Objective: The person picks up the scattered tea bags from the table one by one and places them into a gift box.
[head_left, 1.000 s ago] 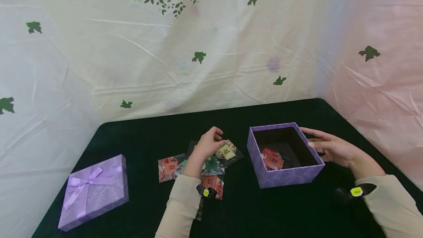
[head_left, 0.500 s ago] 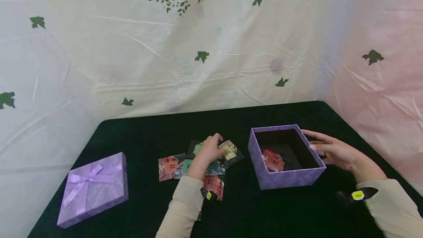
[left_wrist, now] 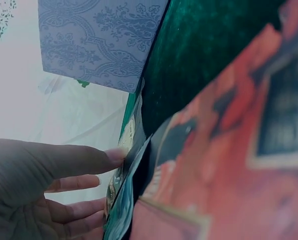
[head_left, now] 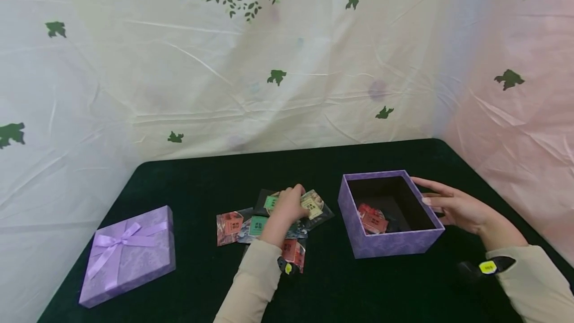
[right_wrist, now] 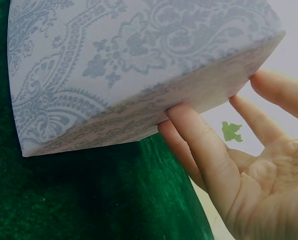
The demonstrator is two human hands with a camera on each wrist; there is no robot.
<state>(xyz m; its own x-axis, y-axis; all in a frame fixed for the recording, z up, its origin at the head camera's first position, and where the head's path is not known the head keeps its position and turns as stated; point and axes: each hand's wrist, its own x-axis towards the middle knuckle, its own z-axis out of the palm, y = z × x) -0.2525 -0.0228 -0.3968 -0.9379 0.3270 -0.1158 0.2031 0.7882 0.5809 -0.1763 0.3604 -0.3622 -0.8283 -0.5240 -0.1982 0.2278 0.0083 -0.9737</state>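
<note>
In the head view, packets [head_left: 257,226] are partly hidden by the left hand [head_left: 289,206]. Both sleeves [head_left: 253,275] are cut off at the edge.

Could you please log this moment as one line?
left hand: at packets | right hand: touching box side | red packet: inside box | lid: off, on table

- Head view: from above the table's [head_left: 202,273] near side, facing forward and down, both far corners in frame.
- Left wrist view: very close, tipped sideways, facing past the left hand [left_wrist: 28,185] and cards [left_wrist: 214,160] to the box [head_left: 399,244].
- Right wrist view: close beside the right hand [right_wrist: 259,175], facing the box's side.
- Head and left wrist share the cards; all share the box.
</note>
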